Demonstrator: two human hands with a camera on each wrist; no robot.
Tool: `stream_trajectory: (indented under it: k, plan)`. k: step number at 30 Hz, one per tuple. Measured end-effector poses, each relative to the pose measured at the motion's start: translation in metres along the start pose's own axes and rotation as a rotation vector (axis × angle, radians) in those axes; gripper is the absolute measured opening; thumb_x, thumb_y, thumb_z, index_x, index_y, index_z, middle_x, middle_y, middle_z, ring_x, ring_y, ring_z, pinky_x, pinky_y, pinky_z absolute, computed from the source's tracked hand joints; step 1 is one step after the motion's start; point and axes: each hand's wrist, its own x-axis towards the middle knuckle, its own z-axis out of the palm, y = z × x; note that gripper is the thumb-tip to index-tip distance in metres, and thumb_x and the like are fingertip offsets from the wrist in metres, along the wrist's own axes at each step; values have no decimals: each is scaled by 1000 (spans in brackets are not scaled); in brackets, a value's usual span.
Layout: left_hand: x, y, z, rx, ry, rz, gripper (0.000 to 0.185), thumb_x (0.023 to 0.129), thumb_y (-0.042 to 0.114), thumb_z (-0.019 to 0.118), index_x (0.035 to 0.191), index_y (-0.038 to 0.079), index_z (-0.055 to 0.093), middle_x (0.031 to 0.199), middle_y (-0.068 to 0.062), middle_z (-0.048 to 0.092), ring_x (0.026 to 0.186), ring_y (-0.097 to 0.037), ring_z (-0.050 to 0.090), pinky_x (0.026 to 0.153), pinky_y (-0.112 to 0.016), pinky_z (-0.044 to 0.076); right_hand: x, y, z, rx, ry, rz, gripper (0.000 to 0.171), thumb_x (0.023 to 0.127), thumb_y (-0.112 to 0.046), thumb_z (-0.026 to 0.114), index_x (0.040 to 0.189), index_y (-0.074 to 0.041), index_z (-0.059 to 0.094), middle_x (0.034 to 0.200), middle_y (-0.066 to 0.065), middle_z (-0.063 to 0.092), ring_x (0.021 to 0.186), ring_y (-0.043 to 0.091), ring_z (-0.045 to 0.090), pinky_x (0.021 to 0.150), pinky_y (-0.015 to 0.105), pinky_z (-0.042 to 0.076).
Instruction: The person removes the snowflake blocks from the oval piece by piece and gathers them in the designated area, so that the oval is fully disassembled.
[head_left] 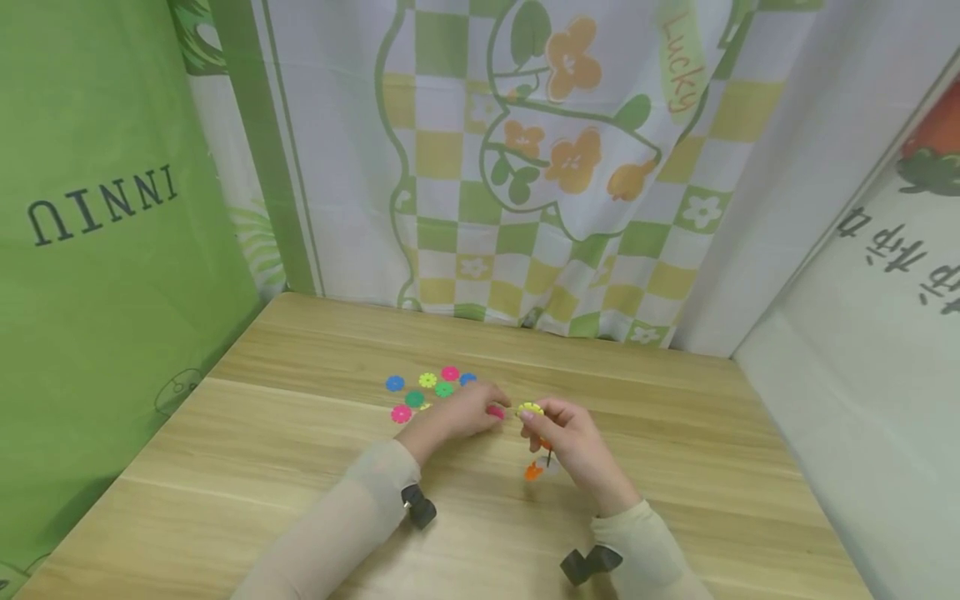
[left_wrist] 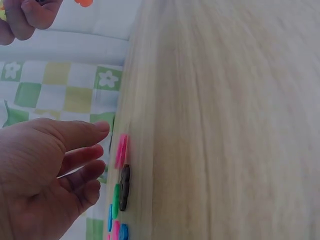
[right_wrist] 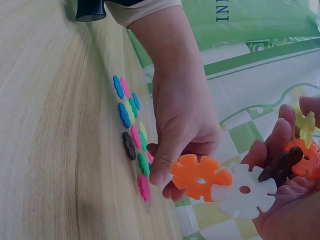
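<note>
My right hand [head_left: 576,446] grips a chain of joined plastic snowflake discs at its yellow disc [head_left: 531,408]. In the right wrist view an orange disc [right_wrist: 306,159] and a dark brown disc [right_wrist: 283,166] sit by the palm. From there the chain runs to a white disc [right_wrist: 246,190] and an end orange disc [right_wrist: 197,177]. My left hand [left_wrist: 47,172] holds nothing, its thumb and fingers apart and loosely bent. It hovers over the wooden table beside a pink disc [left_wrist: 121,151], the nearest of the loose ones.
Several loose discs, such as a blue disc [head_left: 395,383] and a green disc [head_left: 415,399], lie flat left of and beyond my left hand. A patterned curtain [head_left: 540,275] hangs along the table's far edge. Green cloth [head_left: 112,292] stands at the left.
</note>
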Motion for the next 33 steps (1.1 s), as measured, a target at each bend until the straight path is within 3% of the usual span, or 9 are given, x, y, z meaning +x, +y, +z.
stream_trajectory:
  k: [2, 5, 9, 12, 17, 20, 25, 29, 33]
  plan:
    - [-1, -1, -1, -25, 10, 3, 32, 95, 18, 66, 126, 9, 65, 129, -6, 61, 120, -23, 55, 100, -38, 46, 0, 0, 0, 1, -1, -4, 23, 98, -24, 63, 94, -1, 65, 80, 8, 61, 67, 18, 56, 73, 32, 47]
    - [-3, -3, -4, -96, 17, 0, 32, 95, 17, 66, 125, 8, 65, 118, -5, 65, 96, -20, 65, 84, -34, 54, 0, 1, 1, 0, -2, -4, 23, 98, -24, 63, 94, -1, 65, 80, 11, 61, 67, 18, 56, 72, 32, 47]
    - [-8, -2, -8, -193, 20, -3, 32, 96, 18, 65, 126, 7, 65, 102, -3, 67, 69, -14, 60, 62, -29, 53, 1, 2, 2, -8, -5, -5, 23, 98, -24, 62, 94, -1, 65, 80, 12, 60, 67, 18, 56, 71, 33, 47]
    - [-14, 2, -14, -234, 23, 6, 32, 97, 19, 64, 126, 6, 64, 101, 0, 65, 69, -15, 57, 59, -27, 50, 1, 2, 2, -19, -7, -4, 24, 98, -24, 62, 94, 0, 64, 79, 9, 60, 68, 19, 56, 72, 34, 47]
    - [-25, 13, -27, -321, 16, 13, 33, 99, 18, 61, 128, 3, 63, 99, -4, 63, 66, -37, 64, 53, -33, 53, 2, 2, 3, -20, -4, 6, 24, 98, -25, 62, 94, -1, 64, 78, 9, 60, 68, 20, 56, 74, 35, 46]
    - [-31, 19, -33, -326, 22, 22, 34, 99, 19, 61, 128, 2, 62, 101, -3, 63, 69, -41, 65, 55, -38, 55, 2, 3, 4, -16, -1, 17, 25, 98, -25, 63, 94, -1, 65, 80, 11, 60, 68, 19, 56, 73, 35, 46]
    - [-39, 26, -40, -325, 36, 58, 35, 99, 23, 61, 128, 3, 62, 104, -8, 66, 61, -28, 65, 60, -46, 57, 2, 2, 5, -11, -2, 29, 24, 98, -25, 63, 94, -1, 65, 82, 12, 60, 68, 19, 55, 72, 35, 46]
    - [-46, 32, -45, -324, 61, 106, 31, 99, 23, 61, 125, 6, 65, 98, -12, 67, 54, -15, 60, 55, -36, 56, 3, 3, 5, -8, 0, 32, 24, 97, -25, 63, 95, -1, 66, 82, 9, 60, 67, 18, 55, 70, 35, 47]
    - [-53, 39, -50, -320, 82, 147, 26, 99, 20, 61, 121, 6, 67, 90, -7, 66, 52, -11, 57, 51, -27, 52, 5, 4, 5, -8, 1, 30, 24, 98, -25, 63, 96, -1, 66, 81, 8, 61, 66, 17, 55, 67, 35, 47]
